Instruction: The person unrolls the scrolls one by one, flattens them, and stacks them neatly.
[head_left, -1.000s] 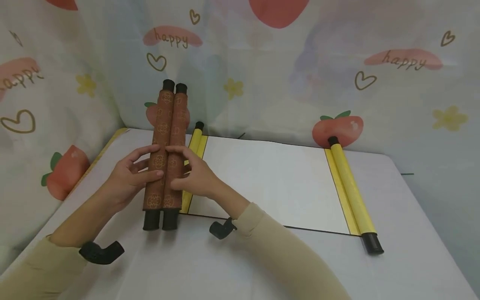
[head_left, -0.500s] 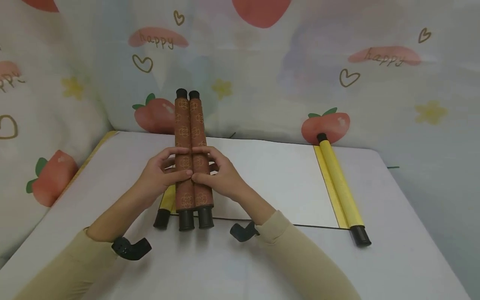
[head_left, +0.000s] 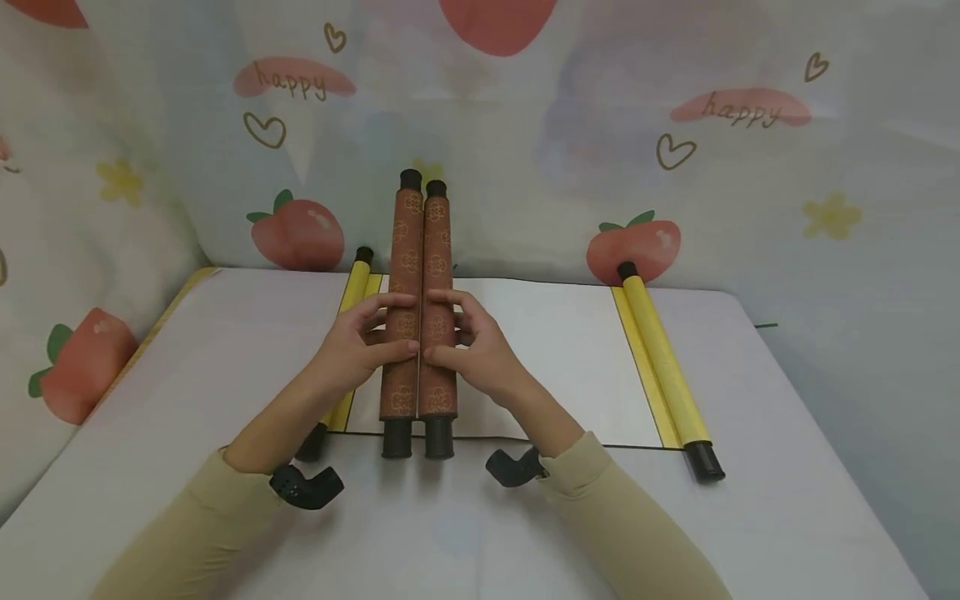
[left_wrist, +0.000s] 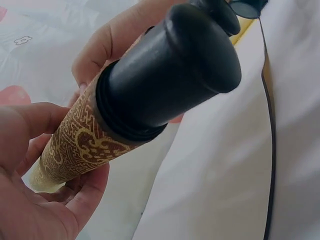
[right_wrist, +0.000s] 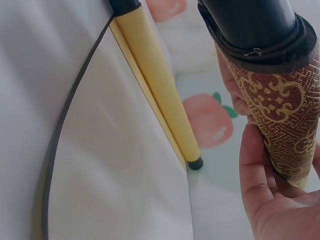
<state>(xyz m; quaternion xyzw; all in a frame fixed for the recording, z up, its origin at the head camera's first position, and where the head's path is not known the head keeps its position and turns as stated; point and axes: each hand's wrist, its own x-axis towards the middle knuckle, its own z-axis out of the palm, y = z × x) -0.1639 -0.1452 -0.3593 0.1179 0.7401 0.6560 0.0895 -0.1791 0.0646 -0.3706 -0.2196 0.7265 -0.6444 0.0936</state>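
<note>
A brown scroll with a gold pattern (head_left: pixel 407 242) is rolled up on two rods side by side, held raised above the table. My left hand (head_left: pixel 352 346) grips its left roll, thumb in front and other fingers behind. The right roll (head_left: pixel 437 258) is gripped the same way by my right hand (head_left: pixel 480 346). Black knobs cap the rolls; one black knob (left_wrist: pixel 165 75) fills much of the left wrist view. Beneath lies a second scroll, spread open, its white sheet (head_left: pixel 555 358) between a left yellow roller (head_left: pixel 354 287) and a right yellow roller (head_left: pixel 666 358).
The table has a white cover (head_left: pixel 787 433). Behind it hangs a printed cloth (head_left: pixel 510 150) with peaches, hearts and "happy" lettering, and another cloth side stands at the left. Dark curved pieces (head_left: pixel 306 487) sit at both wrists.
Both hands have carried the brown scroll rightward, from beside the left yellow roller to over the white sheet. A thin gap now shows between its two rolls. The head view has shifted too.
</note>
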